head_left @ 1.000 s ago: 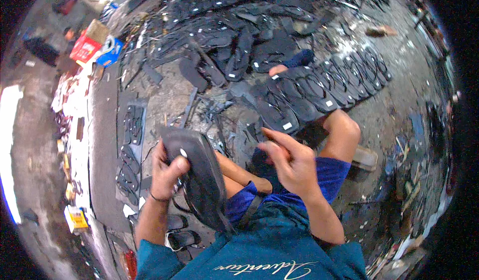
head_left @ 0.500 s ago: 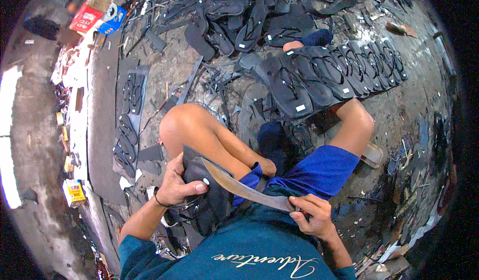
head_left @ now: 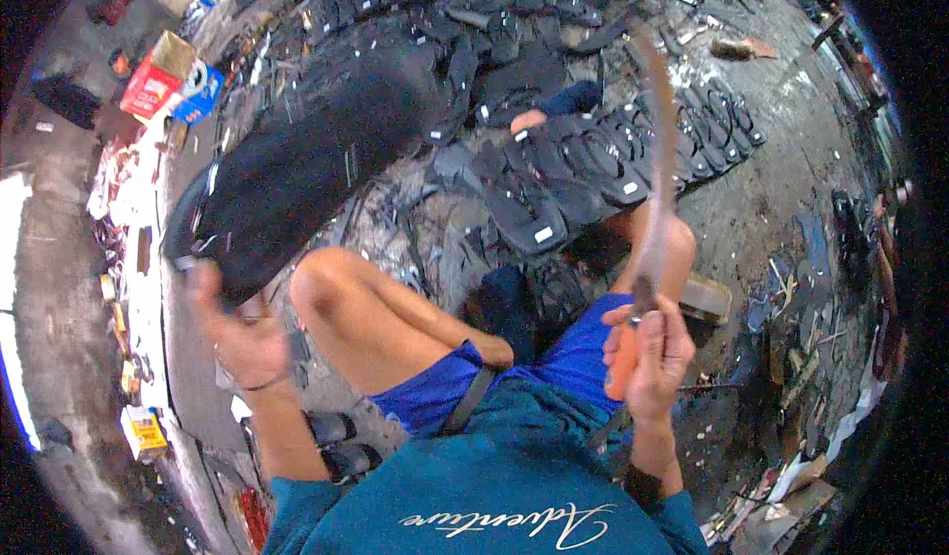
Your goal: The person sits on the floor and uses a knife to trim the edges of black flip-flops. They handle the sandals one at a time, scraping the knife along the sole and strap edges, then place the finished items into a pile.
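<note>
The left hand [head_left: 237, 333] is raised, fingers clamped on the lower end of a big black rubber slab [head_left: 306, 160] that slants toward one o'clock. The right hand [head_left: 647, 352] is fisted around an orange-handled knife [head_left: 654, 189] — blade upright at twelve, blurred — above rows of black sandal soles [head_left: 593, 160] on the floor.

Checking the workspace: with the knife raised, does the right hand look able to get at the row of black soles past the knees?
Probably not: the right hand grips the knife, and the soles lie beyond the knees.
</note>
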### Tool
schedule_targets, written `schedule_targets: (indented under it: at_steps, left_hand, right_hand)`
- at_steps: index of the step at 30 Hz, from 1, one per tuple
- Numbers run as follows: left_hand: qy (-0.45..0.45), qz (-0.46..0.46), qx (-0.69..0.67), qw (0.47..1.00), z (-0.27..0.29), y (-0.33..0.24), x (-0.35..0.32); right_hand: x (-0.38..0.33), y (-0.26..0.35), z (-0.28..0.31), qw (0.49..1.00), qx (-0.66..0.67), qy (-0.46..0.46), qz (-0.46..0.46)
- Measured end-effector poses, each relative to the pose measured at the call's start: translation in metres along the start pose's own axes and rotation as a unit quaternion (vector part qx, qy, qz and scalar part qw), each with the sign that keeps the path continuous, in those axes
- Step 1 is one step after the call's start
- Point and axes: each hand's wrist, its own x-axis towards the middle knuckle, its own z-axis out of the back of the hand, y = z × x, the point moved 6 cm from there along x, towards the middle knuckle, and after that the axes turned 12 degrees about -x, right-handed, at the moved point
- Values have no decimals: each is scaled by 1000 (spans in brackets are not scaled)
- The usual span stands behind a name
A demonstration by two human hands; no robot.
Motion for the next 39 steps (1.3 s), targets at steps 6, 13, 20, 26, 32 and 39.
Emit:
schedule_targets:
  at_steps: [6, 13, 20, 26, 32, 39]
  left_hand:
    - [17, 226, -175, 958, -93, 109, -40]
    - [29, 305, -306, 901, -123, 149, -77]
    - [-60, 243, -316, 915, -110, 140, -70]
    - [-64, 290, -332, 895, -94, 146, -73]
    - [6, 345, -356, 869, -107, 138, -91]
    - [-41, 283, -330, 900, -79, 145, -93]
  right_hand:
    - [-6, -7, -28, 999, -38, 15, 20]
    - [-15, -13, -11, 997, -72, -6, 24]
    - [-28, -4, -10, 958, -233, 1, 165]
    - [-53, -23, -13, 949, -286, 71, 107]
    - [-60, -14, -5, 917, -352, 46, 181]
    - [-59, -4, -10, 916, -358, 85, 159]
